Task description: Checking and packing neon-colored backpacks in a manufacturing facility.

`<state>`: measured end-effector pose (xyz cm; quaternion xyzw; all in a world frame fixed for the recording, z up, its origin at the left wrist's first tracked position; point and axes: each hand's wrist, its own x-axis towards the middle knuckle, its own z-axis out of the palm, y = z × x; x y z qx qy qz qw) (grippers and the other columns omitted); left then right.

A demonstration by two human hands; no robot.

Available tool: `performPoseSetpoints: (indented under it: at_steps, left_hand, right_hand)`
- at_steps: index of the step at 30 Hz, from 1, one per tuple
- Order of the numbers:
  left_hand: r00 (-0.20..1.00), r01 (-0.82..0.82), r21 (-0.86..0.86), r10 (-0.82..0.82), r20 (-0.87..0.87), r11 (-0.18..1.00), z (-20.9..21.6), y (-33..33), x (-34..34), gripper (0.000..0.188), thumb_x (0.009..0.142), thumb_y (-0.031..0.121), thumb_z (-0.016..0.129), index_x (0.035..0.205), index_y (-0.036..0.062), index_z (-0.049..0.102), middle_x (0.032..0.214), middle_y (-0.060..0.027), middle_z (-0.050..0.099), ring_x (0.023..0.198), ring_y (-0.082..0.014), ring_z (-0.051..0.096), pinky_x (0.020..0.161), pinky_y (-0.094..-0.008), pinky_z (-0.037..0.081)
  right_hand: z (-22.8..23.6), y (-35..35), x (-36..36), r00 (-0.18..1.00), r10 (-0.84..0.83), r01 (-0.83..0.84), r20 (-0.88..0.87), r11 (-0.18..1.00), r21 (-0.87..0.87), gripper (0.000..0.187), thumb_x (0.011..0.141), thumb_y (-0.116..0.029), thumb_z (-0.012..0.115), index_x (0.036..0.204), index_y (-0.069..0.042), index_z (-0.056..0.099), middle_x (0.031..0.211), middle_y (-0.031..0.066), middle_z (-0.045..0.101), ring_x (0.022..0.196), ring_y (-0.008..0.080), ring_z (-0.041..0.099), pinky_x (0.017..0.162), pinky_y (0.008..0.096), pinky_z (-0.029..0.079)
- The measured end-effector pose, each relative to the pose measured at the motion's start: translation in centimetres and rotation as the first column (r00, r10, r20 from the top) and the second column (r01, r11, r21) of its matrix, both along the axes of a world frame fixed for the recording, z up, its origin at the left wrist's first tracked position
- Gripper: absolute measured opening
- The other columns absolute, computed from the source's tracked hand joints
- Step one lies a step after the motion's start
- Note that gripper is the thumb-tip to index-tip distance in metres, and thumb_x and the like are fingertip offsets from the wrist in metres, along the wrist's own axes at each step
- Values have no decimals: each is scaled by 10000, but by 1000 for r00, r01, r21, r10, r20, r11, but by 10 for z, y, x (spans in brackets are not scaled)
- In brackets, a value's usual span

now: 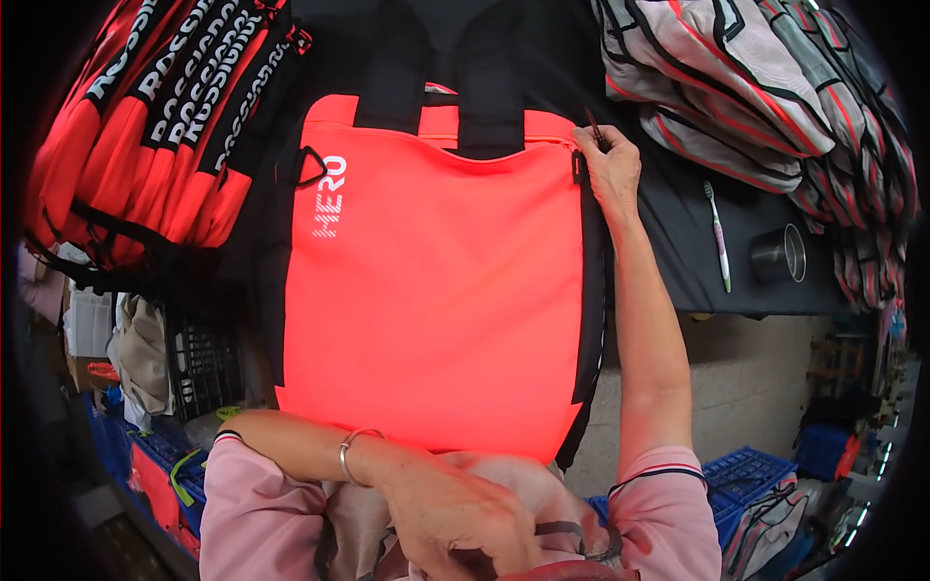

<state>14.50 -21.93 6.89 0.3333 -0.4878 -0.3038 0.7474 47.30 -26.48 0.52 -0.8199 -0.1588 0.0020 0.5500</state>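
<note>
A bright red-orange backpack point(436, 290) with black side panels lies flat before me, its two black straps running away at the top. At its upper right corner is my right hand point(610, 169), fingers closed round a small dark pointed tool point(593, 126) whose exact kind I cannot make out. Those fingertips are at the bag's top seam, beside a black strap loop point(578, 168). My left hand point(455, 513), with a bracelet point(349, 453) on the wrist, is drawn in near my chest below the bag. Its fingers curl inward; whatever they hold is hidden.
Several similar red-orange bags point(145, 165) are stacked at the left. Grey bags with red and black trim point(727, 87) pile up at the right. A toothbrush point(718, 237) and a metal cup point(778, 254) rest on the black-covered table point(668, 261). Blue crates point(746, 479) stand below.
</note>
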Motion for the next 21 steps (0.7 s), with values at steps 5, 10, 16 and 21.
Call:
performPoseSetpoints:
  at_steps: [5, 10, 16, 21]
  left_hand:
    - [997, -44, 104, 38, 61, 994, 30, -4, 2, 675, 797, 357, 741, 1273, -76, 538, 1279, -270, 573, 1174, -422, 556, 975, -487, 442]
    - [976, 131, 196, -161, 145, 972, 49, 46, 25, 65, 848, 91, 666, 858, 27, 661, 823, -93, 637, 791, -268, 634, 744, -376, 498]
    - [9, -966, 148, 541, 841, -214, 16, 148, 135, 382, 867, 222, 707, 1201, 55, 629, 1243, -122, 628, 1195, -286, 568, 1022, -447, 442]
    - [-104, -859, -42, 93, 990, -510, -63, 147, 144, 420, 905, 291, 663, 1257, 73, 596, 1172, -101, 636, 1147, -257, 556, 1106, -497, 326]
  right_hand:
    - [-8, -4, 0, 997, -36, 39, 75, 999, -37, 309, 823, -302, 765, 916, -11, 717, 750, 54, 677, 698, 137, 624, 700, 288, 497]
    - [-10, -2, -5, 994, -67, 69, 83, 997, -22, 310, 824, -305, 770, 922, -15, 717, 758, 58, 685, 700, 143, 632, 696, 289, 499]
    - [-13, -5, -7, 991, -100, 101, 89, 995, 0, 306, 822, -299, 779, 902, -11, 712, 712, 39, 661, 654, 112, 596, 650, 267, 481]
    - [-13, -4, -9, 989, -116, 116, 87, 993, 11, 303, 815, -292, 788, 884, -7, 708, 689, 21, 633, 634, 95, 562, 629, 260, 465]
